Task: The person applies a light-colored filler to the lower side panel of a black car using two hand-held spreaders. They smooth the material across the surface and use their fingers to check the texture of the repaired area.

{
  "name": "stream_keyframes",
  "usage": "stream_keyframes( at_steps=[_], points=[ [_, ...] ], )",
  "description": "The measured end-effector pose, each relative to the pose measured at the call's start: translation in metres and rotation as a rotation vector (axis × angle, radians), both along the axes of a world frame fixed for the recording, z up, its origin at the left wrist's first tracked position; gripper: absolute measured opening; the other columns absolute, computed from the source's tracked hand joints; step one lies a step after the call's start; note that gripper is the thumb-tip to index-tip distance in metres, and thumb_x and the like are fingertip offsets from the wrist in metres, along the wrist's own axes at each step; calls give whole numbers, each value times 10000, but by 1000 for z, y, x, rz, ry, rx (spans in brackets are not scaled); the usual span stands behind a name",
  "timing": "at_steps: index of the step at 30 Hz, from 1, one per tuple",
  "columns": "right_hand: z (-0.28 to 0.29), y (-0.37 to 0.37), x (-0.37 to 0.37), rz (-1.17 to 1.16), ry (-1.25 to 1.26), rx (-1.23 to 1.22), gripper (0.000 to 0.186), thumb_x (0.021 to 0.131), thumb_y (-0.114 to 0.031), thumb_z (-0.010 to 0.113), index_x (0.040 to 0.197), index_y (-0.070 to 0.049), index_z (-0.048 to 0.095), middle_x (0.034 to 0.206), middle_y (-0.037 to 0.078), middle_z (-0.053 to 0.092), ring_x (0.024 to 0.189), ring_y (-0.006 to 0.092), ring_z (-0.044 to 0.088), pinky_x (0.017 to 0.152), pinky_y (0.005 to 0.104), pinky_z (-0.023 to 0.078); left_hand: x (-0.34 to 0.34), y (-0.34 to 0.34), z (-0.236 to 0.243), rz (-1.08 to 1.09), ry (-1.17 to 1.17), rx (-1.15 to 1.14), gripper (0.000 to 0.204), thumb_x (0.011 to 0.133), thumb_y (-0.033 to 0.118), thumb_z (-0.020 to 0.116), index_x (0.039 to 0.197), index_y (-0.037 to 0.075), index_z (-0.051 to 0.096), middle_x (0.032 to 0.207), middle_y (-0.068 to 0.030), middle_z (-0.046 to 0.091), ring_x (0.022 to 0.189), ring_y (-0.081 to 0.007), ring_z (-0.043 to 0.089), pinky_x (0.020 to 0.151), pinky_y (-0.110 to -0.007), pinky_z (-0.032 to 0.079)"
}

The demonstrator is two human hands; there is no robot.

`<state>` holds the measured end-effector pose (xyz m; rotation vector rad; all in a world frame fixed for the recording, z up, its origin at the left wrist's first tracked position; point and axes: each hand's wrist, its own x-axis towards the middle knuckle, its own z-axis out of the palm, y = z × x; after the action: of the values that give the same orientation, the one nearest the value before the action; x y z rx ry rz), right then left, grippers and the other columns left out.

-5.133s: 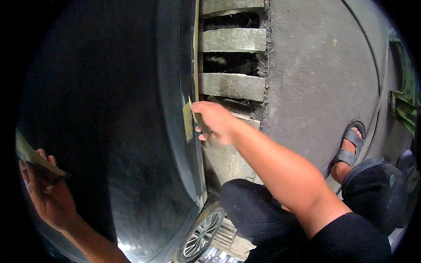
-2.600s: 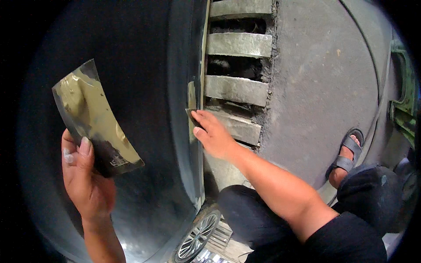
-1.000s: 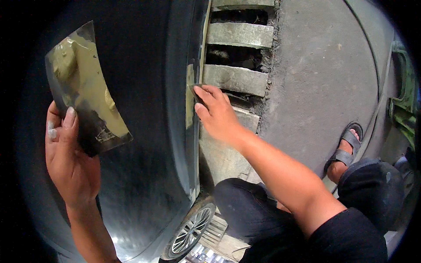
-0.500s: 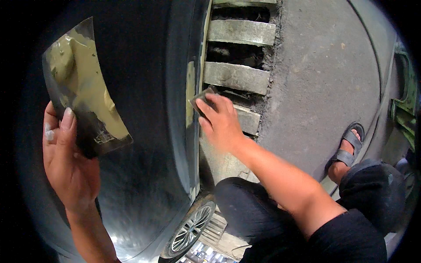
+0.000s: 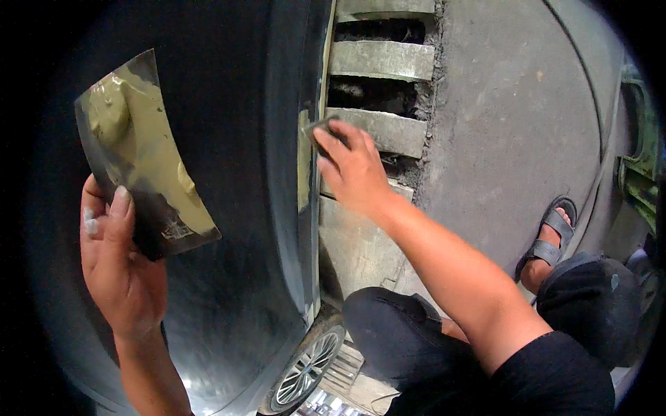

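My left hand (image 5: 128, 270) grips a thin, dark, bent sheet (image 5: 198, 243) by its lower end, thumb across the face. Spread over that sheet is a thick layer of yellow-green putty (image 5: 142, 139), with a raised lump near the top. Fingers of my right hand (image 5: 354, 170) are closed on a small dark putty spreader (image 5: 320, 132). The spreader's edge lies at the lower side of a dark car panel (image 5: 215, 173), against a yellowish putty strip (image 5: 304, 166). Whether it presses on the strip is hard to tell.
Right of the panel runs a channel with concrete slats (image 5: 378, 59) and dark gaps. A car wheel (image 5: 305, 367) stands at the bottom. Concrete ground (image 5: 499, 104) with a cable (image 5: 579, 69), my sandalled foot (image 5: 555, 236) and a green metal part (image 5: 638, 173) lie to the right.
My right hand has moved the spreader up along the panel's edge, uncovering more of the putty strip below it. My left hand, with the putty sheet, sits slightly lower and further right in view.
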<state>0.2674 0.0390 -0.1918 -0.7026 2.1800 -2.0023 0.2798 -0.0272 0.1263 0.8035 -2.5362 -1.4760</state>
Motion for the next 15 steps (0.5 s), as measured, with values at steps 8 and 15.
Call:
stream_keyframes(
  at_steps=[8,15],
  points=[
    [-6,3,57,190,108,-68,505,696,-142,681,1185,-186,561,1254,132,460,1143,393,436,913,503,391,-1,3,-1,33,-18,-49,359,959,113,437,1302,36,364,1161,-92,559,1027,-172,581,899,-328,476],
    [-8,-2,-23,39,-72,-102,473,769,-145,636,1231,-177,542,1302,154,432,1164,388,432,950,478,387,-2,6,-3,22,-17,-57,357,958,108,439,1298,30,366,1150,-96,562,1024,-170,582,892,-320,480]
  ],
)
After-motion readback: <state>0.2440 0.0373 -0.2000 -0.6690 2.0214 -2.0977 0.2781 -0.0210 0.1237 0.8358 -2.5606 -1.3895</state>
